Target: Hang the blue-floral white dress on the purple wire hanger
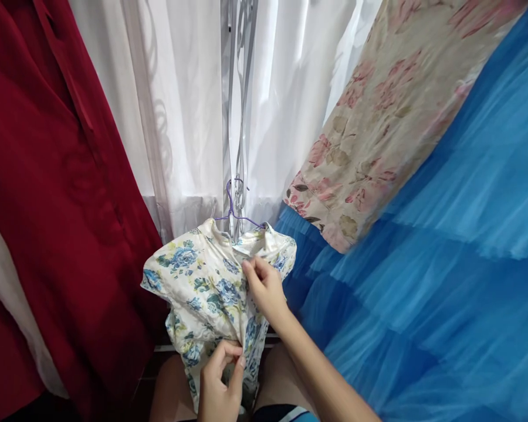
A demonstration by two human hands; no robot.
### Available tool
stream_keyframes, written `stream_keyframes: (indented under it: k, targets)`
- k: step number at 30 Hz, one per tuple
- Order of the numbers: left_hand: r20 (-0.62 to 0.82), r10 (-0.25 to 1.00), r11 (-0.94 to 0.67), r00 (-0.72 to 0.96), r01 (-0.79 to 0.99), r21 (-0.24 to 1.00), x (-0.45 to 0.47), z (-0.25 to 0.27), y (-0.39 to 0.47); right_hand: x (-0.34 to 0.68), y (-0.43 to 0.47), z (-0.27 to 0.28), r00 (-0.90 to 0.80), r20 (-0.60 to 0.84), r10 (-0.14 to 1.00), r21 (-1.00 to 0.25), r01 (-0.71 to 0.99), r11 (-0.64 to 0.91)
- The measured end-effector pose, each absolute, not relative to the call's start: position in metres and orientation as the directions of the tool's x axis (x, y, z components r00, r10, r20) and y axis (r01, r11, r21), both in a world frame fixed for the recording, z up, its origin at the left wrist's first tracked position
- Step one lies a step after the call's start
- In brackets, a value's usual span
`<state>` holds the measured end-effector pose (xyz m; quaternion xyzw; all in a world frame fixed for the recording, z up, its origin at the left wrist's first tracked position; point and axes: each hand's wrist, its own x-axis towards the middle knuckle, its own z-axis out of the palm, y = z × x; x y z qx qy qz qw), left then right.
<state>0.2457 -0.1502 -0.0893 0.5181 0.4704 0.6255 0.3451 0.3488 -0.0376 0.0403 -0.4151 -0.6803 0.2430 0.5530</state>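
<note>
A white blouse (215, 281) with blue, green and yellow flowers hangs on a purple wire hanger (231, 202) in front of me. Its collar sits at the top, near the hanger's bar. My right hand (264, 284) pinches the front edge of the blouse just below the collar. Lower down, my left hand (223, 372) grips the same front edge between thumb and fingers. The cloth is drawn into folds between the two hands. Any buttons there are too small to make out.
White curtains (185, 117) hang behind the hanger, with a metal scrollwork bar (237, 88) between them. A dark red garment (70, 234) hangs at left. On the right hang a beige floral cloth (356, 152) and a tiered blue tulle skirt (444, 281).
</note>
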Motion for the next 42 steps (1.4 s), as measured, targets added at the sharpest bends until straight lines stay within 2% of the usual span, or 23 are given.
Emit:
stream_keyframes:
  k: [4,8,12,15,17,20,23,26,30,34,36,37,38,39,42]
  targets:
    - [0.345,0.932,-0.335,-0.109,0.100,0.937,0.241,-0.094,-0.149,0.341,0.001,0.097,0.006,0.727,0.686,-0.596,0.501,0.627]
    - [0.307,0.949,-0.297,-0.069,0.131,0.946,0.235,-0.107,-0.144,0.337,0.015,0.119,0.020,0.737,0.676,-0.602,0.476,0.642]
    - [0.367,0.924,-0.336,-0.103,0.235,0.912,0.220,-0.089,-0.125,0.336,0.000,0.107,0.029,0.683,0.730,-0.707,0.275,0.651]
    - [0.534,0.832,-0.472,-0.152,0.313,0.824,0.205,-0.028,-0.102,0.333,-0.015,0.093,0.031,0.603,0.797,-0.798,0.013,0.602]
    - [0.673,0.724,-0.595,-0.149,0.360,0.719,0.197,0.024,-0.085,0.330,-0.023,0.089,0.026,0.572,0.820,-0.812,-0.123,0.571]
    - [0.737,0.676,-0.642,0.014,0.501,0.580,0.191,0.091,-0.060,0.326,-0.029,0.090,0.014,0.576,0.817,-0.792,-0.238,0.562]
    - [0.752,0.641,-0.665,0.157,0.604,0.440,0.193,0.122,-0.045,0.321,-0.027,0.089,-0.016,0.588,0.809,-0.779,-0.280,0.561]
    - [0.817,0.571,-0.673,0.080,0.616,0.410,0.193,0.129,-0.041,0.312,-0.016,0.071,0.035,0.596,0.802,-0.773,-0.247,0.585]
    - [0.847,0.480,-0.666,-0.230,0.533,0.522,0.162,0.131,-0.033,0.302,-0.008,0.032,0.085,0.559,0.825,-0.815,-0.130,0.565]
    - [0.743,0.408,-0.647,-0.531,0.406,0.645,0.092,0.108,-0.008,0.301,-0.024,0.011,0.012,0.525,0.851,-0.847,-0.082,0.525]
    - [0.574,0.462,-0.639,-0.676,0.195,0.744,0.063,0.076,0.003,0.300,-0.036,0.008,-0.040,0.504,0.863,-0.863,-0.070,0.501]
    - [0.438,0.529,-0.601,-0.727,0.043,0.798,0.055,0.056,0.007,0.298,-0.041,0.007,-0.064,0.489,0.870,-0.872,-0.072,0.485]
    - [0.272,0.624,-0.516,-0.732,-0.125,0.848,0.052,0.035,0.008,0.297,-0.045,0.005,-0.079,0.472,0.878,-0.881,-0.080,0.466]
    - [0.171,0.698,-0.426,-0.695,-0.212,0.880,0.054,0.013,0.007,0.297,-0.049,0.003,-0.078,0.451,0.889,-0.891,-0.094,0.444]
    - [0.022,0.855,-0.222,-0.519,-0.327,0.919,0.085,-0.043,-0.006,0.308,-0.054,-0.014,0.043,0.375,0.926,-0.916,-0.138,0.377]
